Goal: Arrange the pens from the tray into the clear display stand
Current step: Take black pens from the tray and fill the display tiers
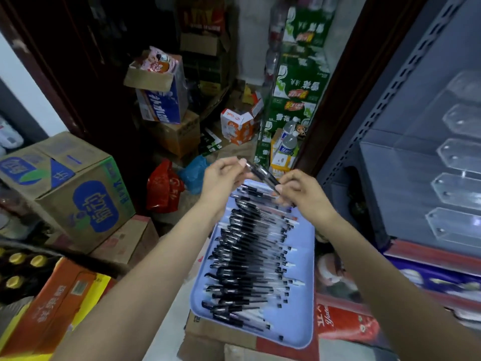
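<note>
Storeroom floor crowded with stacked cartons; green cases tower at the back, red bag and blue bag lie on the floor between them.

Grey shelf unit fills the right side. Clear stand sits on it, a column of transparent slots; what the slots hold is too blurred to tell.

Lilac tray rests on a cardboard box low in the middle, just left of the shelf. Pens lie in it in a dense row, side by side, black caps to the left, clear barrels to the right, from near edge to far edge.

Both arms reach out over the tray's far end. Left hand pinches one end of a single pen between thumb and fingertips. Right hand pinches the other end the same way. That pen is held tilted above the tray, clear of the row, upper end to the left. Motion blur softens both hands.
</note>
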{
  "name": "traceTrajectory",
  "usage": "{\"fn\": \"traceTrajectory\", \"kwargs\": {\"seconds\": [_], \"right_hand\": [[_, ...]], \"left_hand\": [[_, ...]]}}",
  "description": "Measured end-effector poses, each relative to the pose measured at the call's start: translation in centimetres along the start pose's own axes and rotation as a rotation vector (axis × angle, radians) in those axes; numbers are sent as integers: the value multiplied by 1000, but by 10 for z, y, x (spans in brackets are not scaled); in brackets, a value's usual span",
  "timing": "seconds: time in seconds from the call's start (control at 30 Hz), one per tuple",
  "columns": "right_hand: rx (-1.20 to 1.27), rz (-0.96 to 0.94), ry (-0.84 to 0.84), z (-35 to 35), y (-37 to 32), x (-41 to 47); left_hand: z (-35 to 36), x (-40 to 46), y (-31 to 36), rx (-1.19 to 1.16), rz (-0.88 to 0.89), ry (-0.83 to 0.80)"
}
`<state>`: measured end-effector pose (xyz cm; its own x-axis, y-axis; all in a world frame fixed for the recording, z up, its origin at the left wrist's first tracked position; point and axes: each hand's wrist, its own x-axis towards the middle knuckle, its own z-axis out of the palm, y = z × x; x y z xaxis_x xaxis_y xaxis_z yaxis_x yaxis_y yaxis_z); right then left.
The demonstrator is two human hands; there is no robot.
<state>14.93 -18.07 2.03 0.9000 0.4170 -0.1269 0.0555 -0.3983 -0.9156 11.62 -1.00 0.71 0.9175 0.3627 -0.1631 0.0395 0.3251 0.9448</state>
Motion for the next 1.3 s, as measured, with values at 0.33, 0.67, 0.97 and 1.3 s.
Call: {"fn": "traceTrajectory", "kwargs": {"seconds": [0.33,0.67,0.97,1.3], "right_hand": [[23,-130,216,-41,-35,-68],[38,-298,357,-187,-36,-125],[250,-371,584,-353,9,-138],[340,-391,734,-440,14,-65]], "left_hand": [[75,-63,32,281,159,-258],[212,-84,55,1012,642,-577],[339,-76,55,1014,788,-349],[382,-39,71,847,787,-77]]}}
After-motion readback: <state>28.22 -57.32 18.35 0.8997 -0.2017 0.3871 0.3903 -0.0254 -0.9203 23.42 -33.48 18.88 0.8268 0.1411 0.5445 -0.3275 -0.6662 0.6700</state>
